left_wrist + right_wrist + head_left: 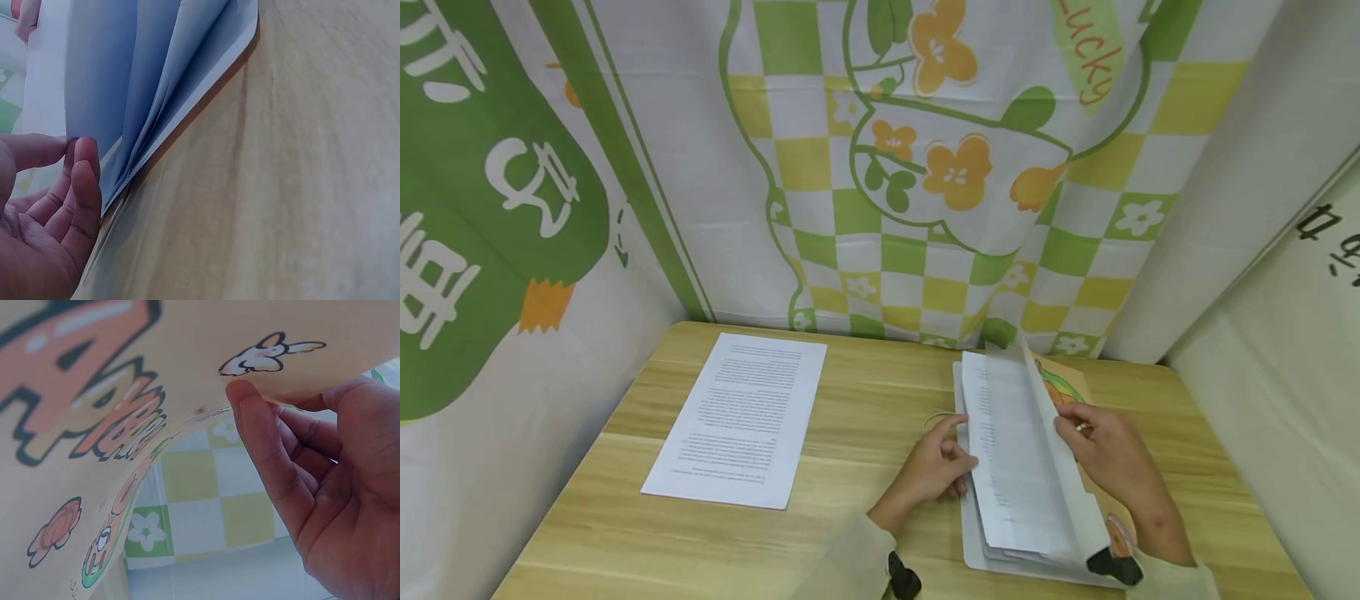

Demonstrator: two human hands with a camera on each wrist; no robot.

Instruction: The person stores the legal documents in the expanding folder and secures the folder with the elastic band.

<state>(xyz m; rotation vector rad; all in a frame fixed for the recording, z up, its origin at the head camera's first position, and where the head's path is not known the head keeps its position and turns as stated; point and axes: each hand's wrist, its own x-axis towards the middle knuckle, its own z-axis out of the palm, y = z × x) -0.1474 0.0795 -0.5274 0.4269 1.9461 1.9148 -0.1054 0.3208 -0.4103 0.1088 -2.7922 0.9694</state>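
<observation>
On the right side of the table lies an opened folder with a tan cartoon-printed cover and loose sheets inside. My left hand is at the folder's left edge, and in the left wrist view its thumb and fingers pinch the edge of a sheet. Several layers fan apart beside those fingers. With thumb and fingers, my right hand holds the raised cover, whose printed face fills much of the right wrist view. A translucent sheet stands between cover and papers.
A printed paper lies flat on the left of the wooden table. A thin cord loop sticks out by the folder's left edge. Patterned curtains hang close behind the table and at both sides.
</observation>
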